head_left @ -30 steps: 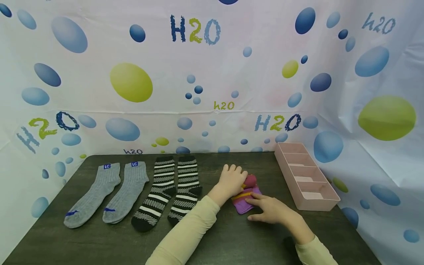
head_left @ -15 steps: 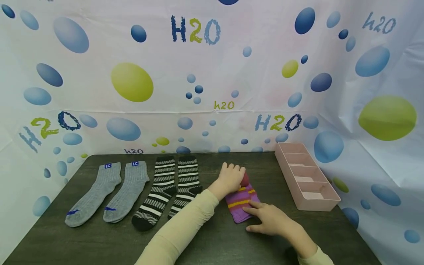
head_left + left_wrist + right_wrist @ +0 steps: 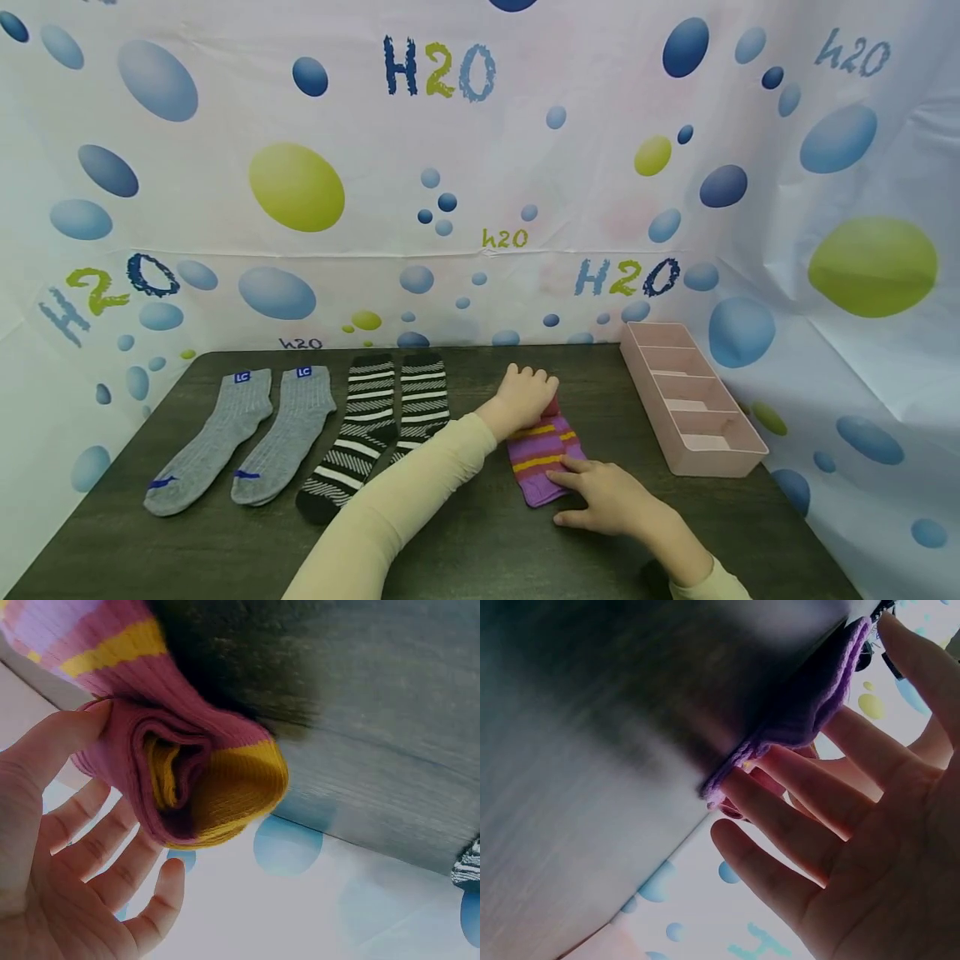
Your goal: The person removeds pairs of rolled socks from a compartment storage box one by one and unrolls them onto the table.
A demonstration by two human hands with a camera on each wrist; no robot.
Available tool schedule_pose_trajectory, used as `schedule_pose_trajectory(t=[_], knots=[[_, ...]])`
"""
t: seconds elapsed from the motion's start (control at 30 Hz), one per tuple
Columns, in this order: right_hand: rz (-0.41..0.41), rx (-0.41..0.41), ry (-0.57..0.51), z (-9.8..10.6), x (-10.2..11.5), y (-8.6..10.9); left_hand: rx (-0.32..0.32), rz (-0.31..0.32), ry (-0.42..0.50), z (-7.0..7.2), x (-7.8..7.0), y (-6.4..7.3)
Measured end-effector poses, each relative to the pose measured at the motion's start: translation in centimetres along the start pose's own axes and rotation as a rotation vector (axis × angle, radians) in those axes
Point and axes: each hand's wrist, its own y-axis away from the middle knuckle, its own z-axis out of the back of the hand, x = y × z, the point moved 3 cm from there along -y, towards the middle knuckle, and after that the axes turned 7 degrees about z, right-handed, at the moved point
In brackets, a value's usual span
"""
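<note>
A purple sock pair (image 3: 537, 458) with yellow stripes lies on the dark table, its far end rolled up. My left hand (image 3: 521, 396) holds that rolled end. In the left wrist view the thumb lies on the maroon roll (image 3: 124, 746), the fingers spread on its other side, and a yellow patch (image 3: 244, 780) shows beside the spiral of layers. At the near, purple end, my right hand (image 3: 611, 496) touches the socks with extended, spread fingers. The right wrist view shows the fingertips at the purple cuff (image 3: 802, 720).
A pink box (image 3: 660, 417) with several compartments stands to the right. Left of the hands lie black-and-white striped socks (image 3: 360, 433), partly behind the left sleeve, and grey socks (image 3: 288, 437). A printed sheet (image 3: 480, 167) hangs behind the table.
More of the striped purple socks now lies flat between the hands, its near end closer to me. The left hand has shifted slightly left, and the right hand slightly left and nearer.
</note>
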Motion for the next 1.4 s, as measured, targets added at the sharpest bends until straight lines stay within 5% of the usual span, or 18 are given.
schedule_pose_trajectory(t=[0.43,0.93,1.4], knots=[[-0.004,-0.004,-0.014,-0.2,0.0,0.0,0.08,0.051,-0.006,-1.8,1.1,-2.2],[0.007,-0.012,-0.016,-0.1,0.0,0.0,-0.018,0.013,-0.028,-1.8,1.9,-2.9],[0.001,-0.001,-0.037,0.3,-0.1,-0.1,0.094,0.046,-0.029,-1.9,3.3,-3.5]])
